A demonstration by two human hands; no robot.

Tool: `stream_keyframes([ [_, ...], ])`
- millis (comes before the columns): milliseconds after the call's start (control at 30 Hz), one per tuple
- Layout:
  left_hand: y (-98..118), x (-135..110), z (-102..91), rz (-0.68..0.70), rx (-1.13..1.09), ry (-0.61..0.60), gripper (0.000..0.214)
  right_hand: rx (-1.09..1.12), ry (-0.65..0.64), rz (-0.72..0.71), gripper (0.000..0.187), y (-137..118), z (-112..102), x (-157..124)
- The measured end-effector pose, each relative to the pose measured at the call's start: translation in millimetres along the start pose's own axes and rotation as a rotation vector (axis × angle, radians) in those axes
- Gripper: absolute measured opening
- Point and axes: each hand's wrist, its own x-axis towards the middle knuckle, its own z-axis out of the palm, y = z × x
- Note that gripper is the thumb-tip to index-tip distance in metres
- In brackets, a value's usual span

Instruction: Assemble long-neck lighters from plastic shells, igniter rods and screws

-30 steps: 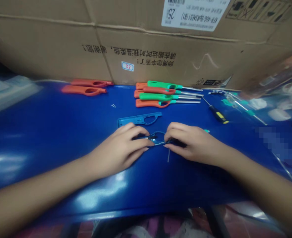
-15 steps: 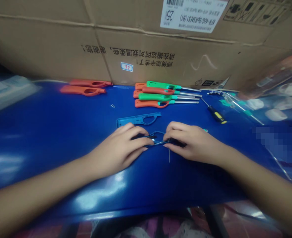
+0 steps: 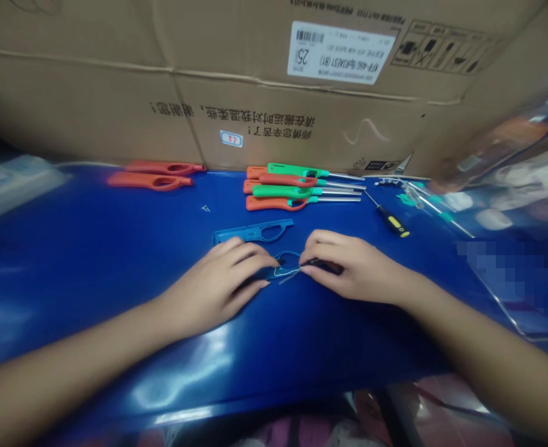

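Observation:
On the blue tabletop, my left hand point(image 3: 227, 282) is closed over the handle end of a blue lighter shell half point(image 3: 286, 254), whose trigger loop shows between my hands. My right hand point(image 3: 348, 267) pinches a thin pale wire point(image 3: 287, 271) at the shell's nose end. Something dark shows under the right fingers, too shaded to name. A loose grey strand point(image 3: 289, 279) slants out below the shell. Just beyond my left hand lies the matching blue shell half point(image 3: 253, 232), inner side up.
Behind stands a large cardboard box point(image 3: 255, 81). Along it lie orange lighter shells point(image 3: 150, 181), a stack of green and orange lighters point(image 3: 278, 191) and a screwdriver point(image 3: 392, 221). Metal tubes with green parts point(image 3: 435, 205) and a plastic bag point(image 3: 530, 167) are at right.
The loose strand hung straight down from my right fingertips and now slants left under the shell. My right hand has shifted slightly along the shell. The camera view has tilted up a little.

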Motion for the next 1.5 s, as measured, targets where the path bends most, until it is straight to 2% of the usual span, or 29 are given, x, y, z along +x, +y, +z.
stream_keyframes([
  [133,-3,-1,-1.8,0.011,0.088,0.029,0.036,-0.141,0.141,0.101,0.016,19,-11,-1],
  [300,-1,-2,-6.7,0.08,0.126,0.046,0.037,-0.379,0.365,0.382,0.021,63,-32,-3],
  [400,1,-3,-8.3,0.116,0.134,0.041,0.035,-0.483,0.407,0.695,0.025,98,-47,-12],
  [500,0,-4,-8.9,0.136,0.137,0.045,0.036,-0.538,0.461,0.891,0.036,130,-60,-27],
  [600,-3,-4,-9.1,0.168,0.145,0.066,0.037,-0.549,0.446,1.026,0.041,153,-67,-42],
  [800,-7,-6,-8.0,0.198,0.157,0.064,0.039,-0.528,0.349,1.071,0.04,169,-67,-49],
  [1000,-8,-6,-7.2,0.177,0.136,0.047,0.038,-0.5,0.372,1.15,0.045,171,-71,-50],
  [1167,-9,-5,-6.5,0.164,0.096,0.034,0.04,-0.426,0.381,1.236,0.039,174,-76,-51],
  [1500,-11,-5,-7.0,0.157,0.053,0.042,0.041,-0.366,0.384,1.219,0.04,170,-81,-54],
])
